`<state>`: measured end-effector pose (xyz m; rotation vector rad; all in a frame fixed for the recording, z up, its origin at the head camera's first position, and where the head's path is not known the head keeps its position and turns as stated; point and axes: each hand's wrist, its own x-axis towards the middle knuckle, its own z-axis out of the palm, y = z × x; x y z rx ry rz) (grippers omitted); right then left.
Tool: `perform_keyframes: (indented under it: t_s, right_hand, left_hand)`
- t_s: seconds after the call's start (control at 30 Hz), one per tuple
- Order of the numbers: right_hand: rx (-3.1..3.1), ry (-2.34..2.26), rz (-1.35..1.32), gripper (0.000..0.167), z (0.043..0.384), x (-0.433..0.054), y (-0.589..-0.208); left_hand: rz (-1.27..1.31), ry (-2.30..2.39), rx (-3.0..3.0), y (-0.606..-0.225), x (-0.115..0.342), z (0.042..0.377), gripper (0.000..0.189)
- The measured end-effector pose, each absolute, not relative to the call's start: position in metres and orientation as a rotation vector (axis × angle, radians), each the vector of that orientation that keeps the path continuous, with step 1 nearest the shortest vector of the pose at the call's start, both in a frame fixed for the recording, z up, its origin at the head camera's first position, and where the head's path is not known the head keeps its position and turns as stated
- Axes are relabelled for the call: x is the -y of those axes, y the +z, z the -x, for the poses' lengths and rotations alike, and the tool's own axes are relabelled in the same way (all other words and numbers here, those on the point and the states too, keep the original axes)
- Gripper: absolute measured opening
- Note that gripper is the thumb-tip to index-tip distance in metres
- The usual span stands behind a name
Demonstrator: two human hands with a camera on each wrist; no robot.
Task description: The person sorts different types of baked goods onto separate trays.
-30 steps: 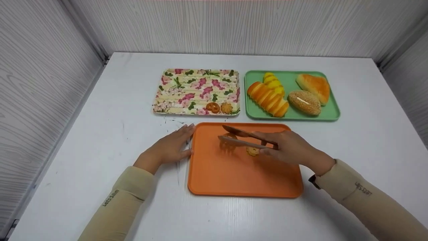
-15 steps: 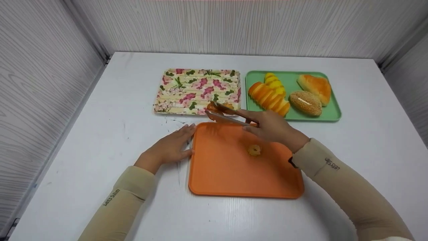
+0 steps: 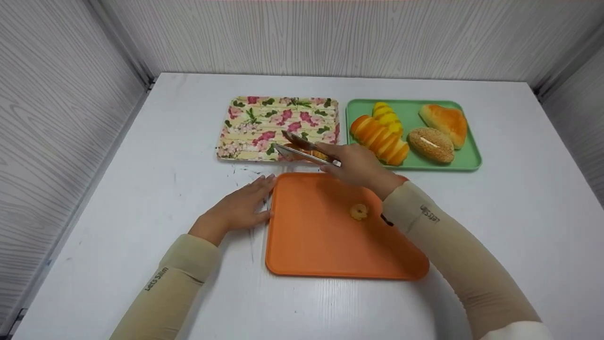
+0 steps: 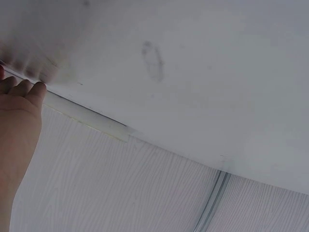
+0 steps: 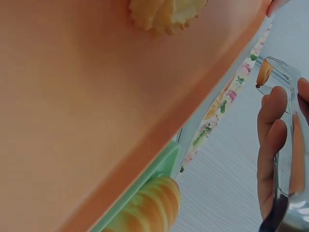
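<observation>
My right hand point(image 3: 355, 164) grips a pair of metal tongs point(image 3: 298, 140) by its arms, over the front right part of the floral tray point(image 3: 264, 120). In the right wrist view a brown cookie point(image 5: 264, 72) shows between the tong tips. Tongs and fingers partly cover the cookies on the floral tray. My left hand point(image 3: 238, 206) lies flat on the table with its fingers extended against the left rim of the orange tray point(image 3: 321, 250). One pale ring-shaped cookie point(image 3: 359, 212) lies on that orange tray, below my right wrist.
A green tray point(image 3: 406, 167) at the back right carries a sliced-looking orange loaf point(image 3: 380, 140), a yellow striped bread point(image 3: 388, 118), a seeded bun point(image 3: 431, 145) and a wedge-shaped bread point(image 3: 446, 123). Grey wood-grain panels point(image 3: 330, 38) enclose the white table at the back and sides.
My right hand has carried the tongs with a brown cookie from the orange tray up and left, over the floral tray. The left hand has stayed in place.
</observation>
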<state>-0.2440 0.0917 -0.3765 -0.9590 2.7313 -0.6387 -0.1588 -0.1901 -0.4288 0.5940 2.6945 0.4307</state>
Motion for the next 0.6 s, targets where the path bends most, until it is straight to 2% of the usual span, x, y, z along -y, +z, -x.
perform_keyframes:
  t_s: [0.3,0.6]
  right_hand:
    - [-2.773,-0.599,0.83,0.057,0.253,-0.066,-0.385]
    - [-2.777,-0.564,0.811,0.057,0.257,-0.051,-0.391]
  left_hand:
    - [-0.584,0.422,-2.698,-0.431,0.192,0.159,0.078]
    - [-0.57,0.418,-2.696,-0.43,0.192,0.16,0.078]
